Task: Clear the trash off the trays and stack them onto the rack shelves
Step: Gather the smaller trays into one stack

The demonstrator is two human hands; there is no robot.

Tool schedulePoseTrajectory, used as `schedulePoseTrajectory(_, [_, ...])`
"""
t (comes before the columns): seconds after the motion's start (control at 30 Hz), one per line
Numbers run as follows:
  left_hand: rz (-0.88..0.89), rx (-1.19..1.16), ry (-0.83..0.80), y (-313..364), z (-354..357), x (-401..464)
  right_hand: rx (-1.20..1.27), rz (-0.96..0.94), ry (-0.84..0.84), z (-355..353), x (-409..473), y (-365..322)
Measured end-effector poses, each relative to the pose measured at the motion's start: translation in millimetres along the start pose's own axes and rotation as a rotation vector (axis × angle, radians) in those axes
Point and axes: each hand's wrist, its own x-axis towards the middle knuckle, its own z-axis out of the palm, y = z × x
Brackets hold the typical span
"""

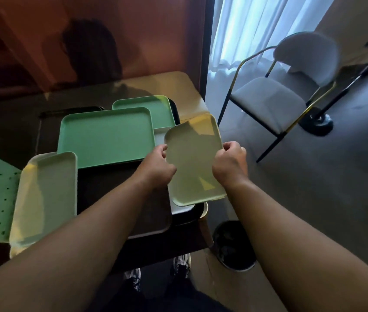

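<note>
Item: pale yellow tray (193, 158), bare of trash, lifted over worktop (178, 86)'s right corner. Grip: left hand (157, 168) and right hand (230, 164) curled on its long edges. Handling: keep level. Left of grip, green tray (106, 136) crowds; right, open floor toward chair (275, 97); below, bin (232, 246).

Trays (106, 136) on table (178, 86), bin (232, 246) below its rt edge, chair (275, 100) further rt

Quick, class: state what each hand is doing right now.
Left hand: grips the left edge of the pale yellow tray.
Right hand: grips the same tray's right edge.
</note>
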Motion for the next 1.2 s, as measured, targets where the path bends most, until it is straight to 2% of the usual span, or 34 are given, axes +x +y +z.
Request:
schedulePoseTrajectory(0.17, [-0.156, 0.002, 0.173, -7.9, -34.3, -4.6, 0.137, -0.036, -0.014, 10.6, -16.4, -39.8])
schedulePoseTrajectory(0.3, [-0.124, -0.098, 0.328, -34.9, -78.6, -16.4, 0.237, -0.002, -0.155, 48.8, -41.4, -70.5])
schedulePoseTrajectory(0.53, [-0.235, -0.177, 0.554, -119.9, -166.1, -45.1, 0.008, -0.058, -0.436, 172.2, -95.6, -99.2])
schedulePoseTrajectory(0.6, [-0.280, -0.103, 0.587, -140.9, -182.4, -54.3, 0.017, -0.065, -0.468, 203.5, -111.1, -101.2])
schedulePoseTrajectory(0.7, [-0.281, 0.126, 0.550, -164.7, -193.8, -66.9, 0.036, -0.048, -0.475, 238.7, -132.2, -100.3])
schedulePoseTrajectory(0.93, [-0.293, 0.424, 0.280, -203.2, -198.1, -75.3, -0.027, -0.034, -0.453, 282.3, -152.3, -98.6])
schedulePoseTrajectory(1.2, [-0.298, 0.596, 0.081, -221.2, -196.2, -74.1, -0.161, -0.074, -0.445, 295.8, -157.4, -87.4])
